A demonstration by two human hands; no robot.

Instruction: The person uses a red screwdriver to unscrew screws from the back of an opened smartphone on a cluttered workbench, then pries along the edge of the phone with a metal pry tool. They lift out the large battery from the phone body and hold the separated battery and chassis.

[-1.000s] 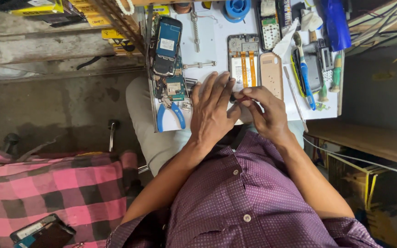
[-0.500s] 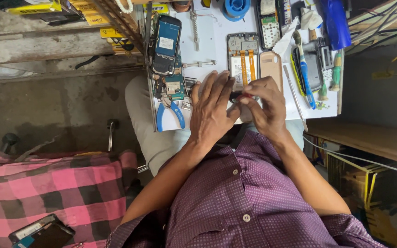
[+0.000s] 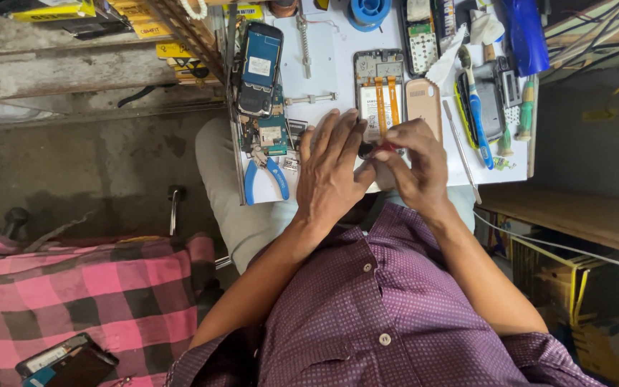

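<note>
We held a small dark part (image 3: 367,149) between our hands at the board's (image 3: 338,64) near edge. Our left hand (image 3: 334,168) lay half open against it; our right hand (image 3: 413,161) pinched it, just below the opened phone (image 3: 379,86).

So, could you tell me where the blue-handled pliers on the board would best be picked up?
Probably by the blue handles of the pliers: they splay open toward the person, near the left hand, with bare board around them. The metal jaws point away among small parts.
</note>
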